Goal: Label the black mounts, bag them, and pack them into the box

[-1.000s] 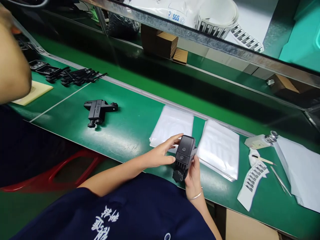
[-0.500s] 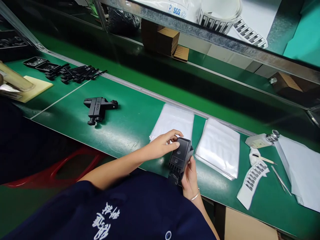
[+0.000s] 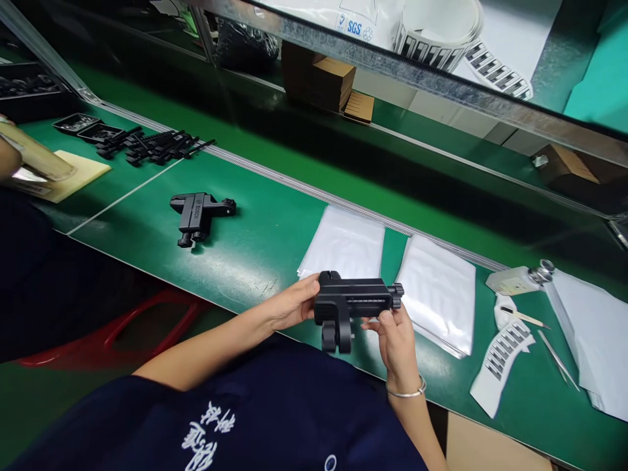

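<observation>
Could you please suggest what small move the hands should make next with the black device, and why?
I would probably turn the black device over gently: its slotted side faces the camera while the opposite side is hidden, and the left hand and right hand hold it near opposite ends.

Forearms [image 3: 210, 347] extend forward, left grip [image 3: 293, 306] and right grip [image 3: 398, 345] facing each other, seemingly curled, though partly hidden.

I am seeing a clamp [image 3: 360, 289] between the person's left hand [image 3: 294, 303] and right hand [image 3: 398, 337], in front of the left bag pile [image 3: 347, 239]. The right bag pile [image 3: 436, 291] is lying beside that pile, a bottle [image 3: 513, 280] sitting further right and another clamp [image 3: 195, 213] lying further left.
</observation>
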{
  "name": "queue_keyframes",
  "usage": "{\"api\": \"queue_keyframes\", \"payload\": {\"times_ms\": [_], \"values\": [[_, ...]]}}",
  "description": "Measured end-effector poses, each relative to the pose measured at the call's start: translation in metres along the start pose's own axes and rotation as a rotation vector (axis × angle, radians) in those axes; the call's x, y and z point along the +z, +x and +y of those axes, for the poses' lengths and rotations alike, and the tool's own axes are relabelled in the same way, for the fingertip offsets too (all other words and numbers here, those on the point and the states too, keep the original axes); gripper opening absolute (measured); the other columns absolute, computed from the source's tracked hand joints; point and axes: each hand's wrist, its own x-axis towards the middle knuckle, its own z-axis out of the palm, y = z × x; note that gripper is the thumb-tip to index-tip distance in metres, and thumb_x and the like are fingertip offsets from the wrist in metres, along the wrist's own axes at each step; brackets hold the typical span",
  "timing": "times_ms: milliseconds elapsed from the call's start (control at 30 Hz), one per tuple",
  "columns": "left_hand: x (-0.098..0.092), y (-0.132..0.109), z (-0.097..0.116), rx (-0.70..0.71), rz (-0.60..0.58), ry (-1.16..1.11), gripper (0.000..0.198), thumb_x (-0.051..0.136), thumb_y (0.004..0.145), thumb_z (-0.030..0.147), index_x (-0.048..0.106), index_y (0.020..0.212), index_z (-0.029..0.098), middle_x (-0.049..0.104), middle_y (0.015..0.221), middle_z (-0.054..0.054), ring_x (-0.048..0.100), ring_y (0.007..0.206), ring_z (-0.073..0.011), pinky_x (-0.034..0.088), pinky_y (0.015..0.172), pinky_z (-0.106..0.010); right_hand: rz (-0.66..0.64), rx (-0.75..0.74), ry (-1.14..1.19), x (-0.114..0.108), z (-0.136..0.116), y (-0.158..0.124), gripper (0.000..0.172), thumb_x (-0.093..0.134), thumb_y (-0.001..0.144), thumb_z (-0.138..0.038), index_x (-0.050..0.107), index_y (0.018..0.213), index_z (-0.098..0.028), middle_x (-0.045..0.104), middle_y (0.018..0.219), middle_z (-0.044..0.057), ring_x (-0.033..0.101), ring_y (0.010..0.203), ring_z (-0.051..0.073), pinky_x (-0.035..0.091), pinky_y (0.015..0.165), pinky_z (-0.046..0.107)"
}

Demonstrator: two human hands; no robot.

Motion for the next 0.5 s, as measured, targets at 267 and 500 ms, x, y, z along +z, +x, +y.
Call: {"api": "queue_keyframes", "payload": {"times_ms": [267, 500], "values": [[-0.013, 0.014, -0.013, -0.188, 0.097, -0.205, 0.041, 0.07, 0.081, 0.052, 0.068, 0.095, 0.014, 0.069, 0.08, -0.004, 0.062, 0.071, -0.0154, 0.049, 0.07, -0.026, 0.058, -0.106, -0.18, 0.016, -0.007, -0.003, 0.038, 0.075, 0.072, -0.043, 0.056, 0.097, -0.022, 0.058, 0.071, -0.003, 0.058, 0.058, 0.013, 0.051, 0.052, 0.025], [-0.003, 0.039, -0.019, -0.274, 0.131, -0.222, 0.047, 0.053, 0.093, 0.045, 0.061, 0.126, 0.012, 0.073, 0.078, -0.006, 0.065, 0.063, -0.0176, 0.049, 0.067, -0.028, -0.103, -0.353, -0.698, 0.045, -0.023, -0.025, 0.035, 0.07, 0.072, -0.022, 0.058, 0.105, -0.023, 0.064, 0.08, -0.001, 0.061, 0.066, 0.016, 0.055, 0.064, 0.03]]}}
